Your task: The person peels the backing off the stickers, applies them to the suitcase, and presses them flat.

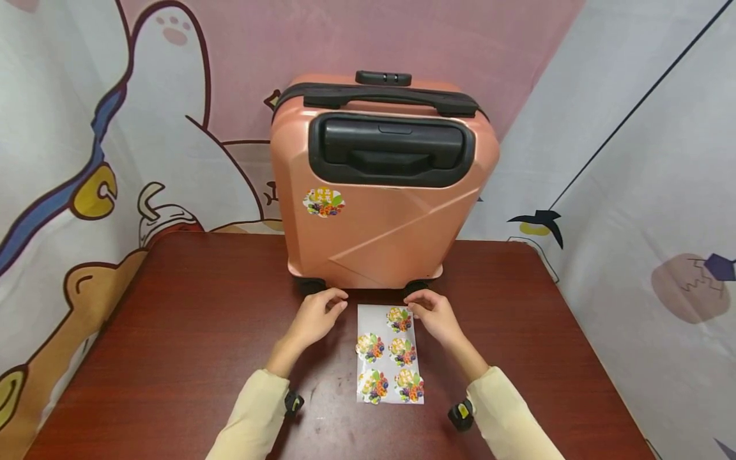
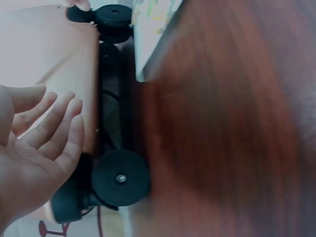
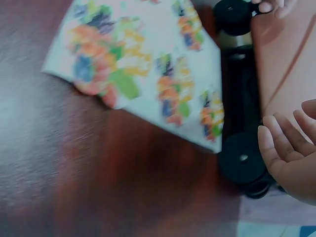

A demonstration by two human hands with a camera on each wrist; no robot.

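A white sheet of fruit-print stickers (image 1: pixel 375 316) lies on the brown table in front of a pink suitcase (image 1: pixel 391 223). Its upper left part is bare, and several round stickers sit on the rest. One matching sticker (image 1: pixel 324 202) is on the suitcase's left side, below the black pull handle. My left hand (image 1: pixel 316 316) hovers left of the sheet's top, near a suitcase wheel (image 2: pixel 121 177), fingers loosely bent around nothing. Level with it, my right hand (image 1: pixel 434 314) is close to the sheet's upper right corner. Its relaxed fingers (image 3: pixel 284 138) hold nothing in the right wrist view.
The suitcase stands upright at the back of the table (image 1: pixel 190 319), its black carry handle (image 1: pixel 391 97) on top. Behind and beside it hangs a cartoon-printed cloth (image 1: pixel 621 160). Dark wrist cameras (image 1: pixel 462 414) are strapped beneath both cream sleeves (image 1: pixel 512 412).
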